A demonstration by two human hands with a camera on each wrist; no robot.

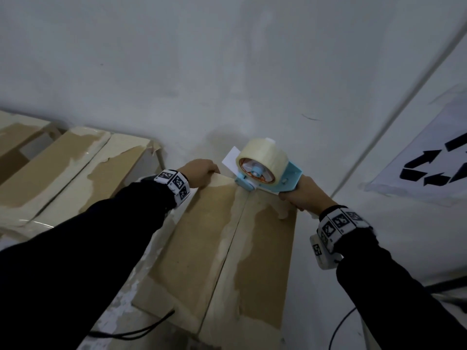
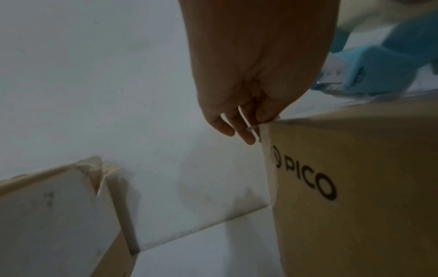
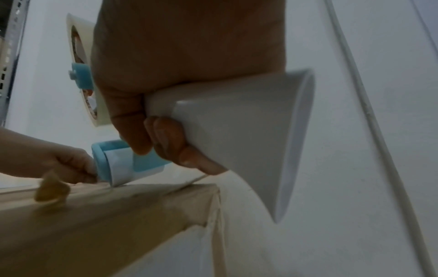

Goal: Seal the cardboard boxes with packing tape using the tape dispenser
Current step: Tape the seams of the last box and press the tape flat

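Observation:
A brown cardboard box point(image 1: 202, 248) lies in front of me with its two top flaps closed along a centre seam; its side is printed PICO point(image 2: 308, 180). My left hand point(image 1: 199, 170) grips the box's far left corner, its fingers point(image 2: 239, 131) hanging over the edge. My right hand point(image 1: 303, 195) grips the white handle point(image 3: 237, 121) of a light blue tape dispenser point(image 1: 267, 173) carrying a clear tape roll point(image 1: 262, 155). The dispenser's roller end point(image 3: 111, 165) rests on the far end of the seam, right beside the left hand point(image 3: 59, 161).
Several other boxes point(image 1: 63, 168), patched with old tape, lie to the left. A white sheet printed with black recycling arrows point(image 1: 429, 160) is at the right, and a white cord point(image 1: 379, 122) runs diagonally past it. A black cable point(image 1: 141, 329) runs by the box's near left corner.

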